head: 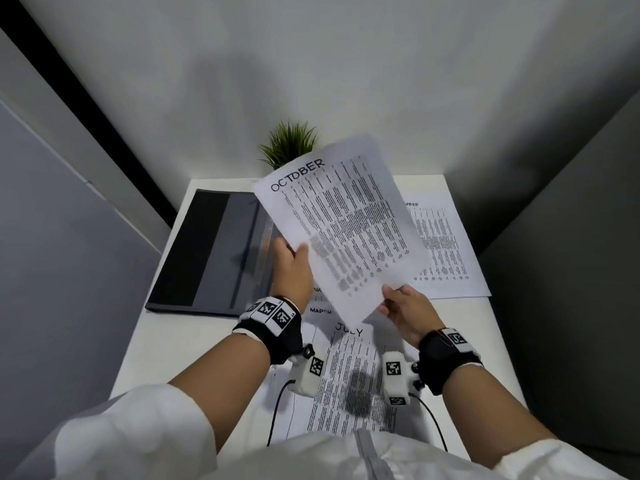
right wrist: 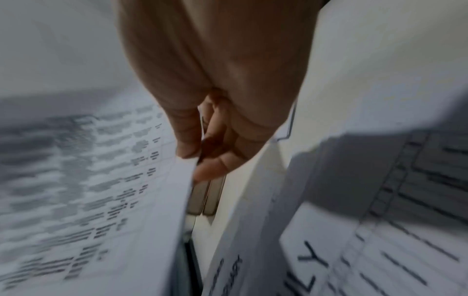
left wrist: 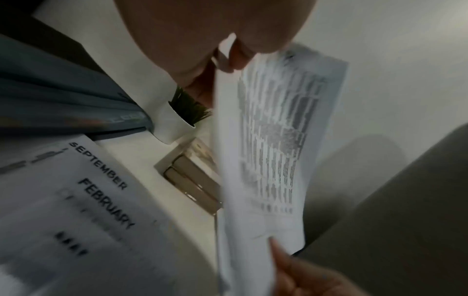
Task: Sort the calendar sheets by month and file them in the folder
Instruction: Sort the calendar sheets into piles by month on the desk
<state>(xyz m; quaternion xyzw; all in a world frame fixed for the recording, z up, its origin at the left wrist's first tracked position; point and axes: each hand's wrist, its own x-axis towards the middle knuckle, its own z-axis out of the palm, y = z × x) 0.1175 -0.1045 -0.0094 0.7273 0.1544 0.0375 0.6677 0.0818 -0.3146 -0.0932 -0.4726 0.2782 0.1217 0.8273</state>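
Observation:
I hold the OCTOBER calendar sheet (head: 346, 223) up above the white table (head: 138, 341), tilted, print facing me. My left hand (head: 294, 254) grips its left edge, thumb on the front. My right hand (head: 391, 296) pinches its lower corner, thumb over finger in the right wrist view (right wrist: 197, 158). In the left wrist view the sheet (left wrist: 273, 150) shows edge-on. The dark grey folder (head: 207, 251) lies open at the table's left. On the table lie the JULY sheet (head: 349, 375), a MARCH sheet (head: 320, 310) and one ending in "MBER" (head: 443, 244). SEPTEMBER (left wrist: 98, 166) and FEBRUARY (left wrist: 106, 204) sheets overlap under my left wrist.
A small green plant (head: 289, 143) in a white pot (left wrist: 174, 126) stands at the table's far edge against the wall. Grey partitions close in the left and right sides. Cables from the wrist cameras hang over the near table edge.

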